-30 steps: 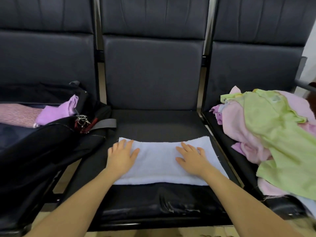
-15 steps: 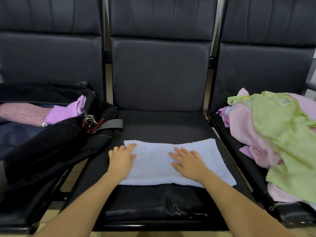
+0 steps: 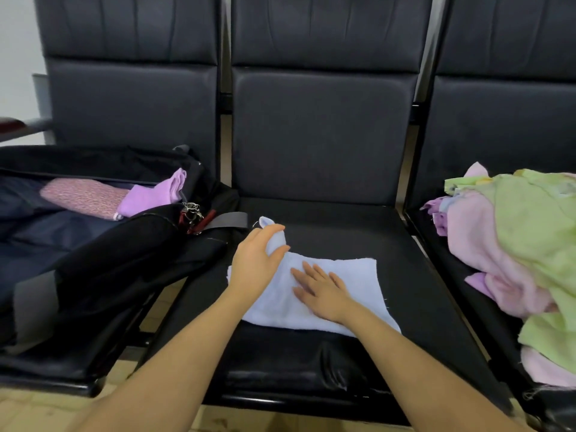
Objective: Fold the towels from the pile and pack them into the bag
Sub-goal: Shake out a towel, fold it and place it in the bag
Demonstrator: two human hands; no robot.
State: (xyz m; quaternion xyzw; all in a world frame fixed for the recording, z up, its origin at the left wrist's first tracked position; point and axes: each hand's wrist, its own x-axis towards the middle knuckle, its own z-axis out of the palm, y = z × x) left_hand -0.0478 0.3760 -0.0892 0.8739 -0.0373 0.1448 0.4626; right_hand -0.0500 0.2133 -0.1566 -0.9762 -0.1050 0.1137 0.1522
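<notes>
A pale blue towel, folded into a strip, lies across the middle black seat. My left hand grips the towel's left end and holds it raised off the seat. With straight fingers, my right hand presses flat on the towel's middle. On the left seat lies an open black bag with a folded pink towel and a folded purple towel inside. A pile of green and pink towels fills the right seat.
Three black padded seats with tall backrests stand in a row. A keyring and a grey strap hang at the bag's right end, close to my left hand. Wooden floor shows below the seats' front edge.
My left hand has taken hold of the towel's left end and lifted it. My right hand slid left to the towel's middle. The view has shifted left.
</notes>
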